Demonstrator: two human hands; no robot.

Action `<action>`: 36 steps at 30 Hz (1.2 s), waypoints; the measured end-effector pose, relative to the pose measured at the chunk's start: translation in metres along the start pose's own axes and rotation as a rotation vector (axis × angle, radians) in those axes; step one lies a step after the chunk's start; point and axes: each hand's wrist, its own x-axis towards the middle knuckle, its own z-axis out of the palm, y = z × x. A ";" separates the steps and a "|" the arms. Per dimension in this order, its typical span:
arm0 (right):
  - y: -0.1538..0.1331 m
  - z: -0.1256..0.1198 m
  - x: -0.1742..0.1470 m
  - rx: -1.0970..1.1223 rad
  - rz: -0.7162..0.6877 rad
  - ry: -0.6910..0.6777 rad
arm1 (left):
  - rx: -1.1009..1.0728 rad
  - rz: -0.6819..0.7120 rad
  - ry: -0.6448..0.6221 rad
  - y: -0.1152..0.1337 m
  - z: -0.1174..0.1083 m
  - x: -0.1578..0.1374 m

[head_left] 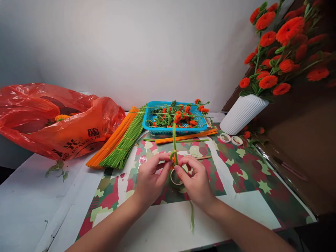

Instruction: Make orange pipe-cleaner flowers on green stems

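Observation:
Upright in front of me stands a green pipe cleaner [174,140], its top end pointing towards the basket. My left hand [153,175] is closed, thumb and forefinger pinching a small curled green loop beside the stem. A bit of orange [173,159] shows between the fingertips, mostly hidden. My right hand [195,178] pinches the green stem from the other side. Just below the fingertips is a roll of tape [176,179], partly covered by my right hand. A thin green strip [192,217] shows below the right hand; where its upper end goes is hidden.
Behind my hands, a blue basket [149,131] holds orange pipe-cleaner flowers. Orange [115,136] and green bundles [126,143] lie left, beside a red plastic bag [78,136]. A white ribbed vase [243,113] of flowers leans right, near two tape rolls [231,139].

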 end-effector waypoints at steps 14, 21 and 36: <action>0.000 -0.014 0.010 -0.263 -0.091 -0.157 | -0.488 -0.500 -0.204 0.000 -0.007 0.013; -0.001 -0.010 0.010 -0.301 -0.107 -0.140 | -0.439 -0.647 -0.170 0.002 -0.005 0.013; 0.006 -0.001 0.009 -0.159 -0.028 -0.044 | -0.325 -0.534 -0.155 0.003 -0.004 0.010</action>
